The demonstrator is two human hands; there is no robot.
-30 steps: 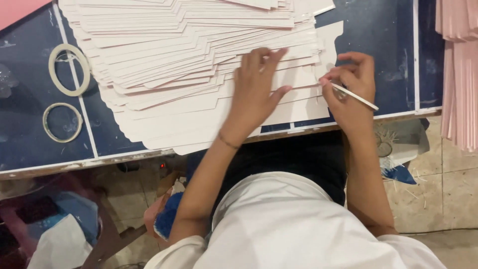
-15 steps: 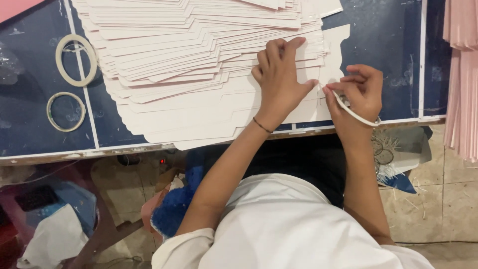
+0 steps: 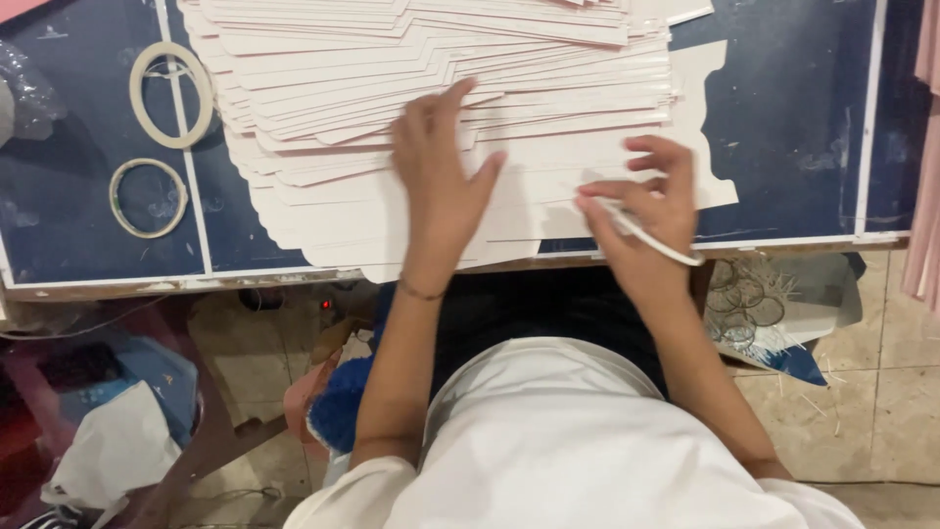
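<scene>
Hands are working mid-frame: the left hand [image 3: 443, 181] is pressing flat, fingers spread, on the fanned stack of pale pink die-cut card sheets [image 3: 392, 118], while the right hand [image 3: 651, 211] is pinching a thin white stick [image 3: 651, 240] at the sheets' lower-right edge. Stack is overhanging the dark blue worktop [image 3: 783, 118]; uneven pressure could slide sheets off.

Top: a white short-sleeved shirt [image 3: 578, 451], plain, with no print or pattern showing; soft folds run across the back and shoulders.
Sleeves: short, ending above the elbow on both sides; the hems are loose and wide, and both forearms are bare.
Lower garment: dark, nearly black cloth [image 3: 548, 309] shows just beyond the shirt's edge; its kind cannot be told.
Left hand [image 3: 441, 181]: bare, no ring visible.
Left wrist: a thin dark bracelet [image 3: 423, 291] circles it.
Right hand [image 3: 651, 211]: bare, no ring, watch or band visible.
</scene>
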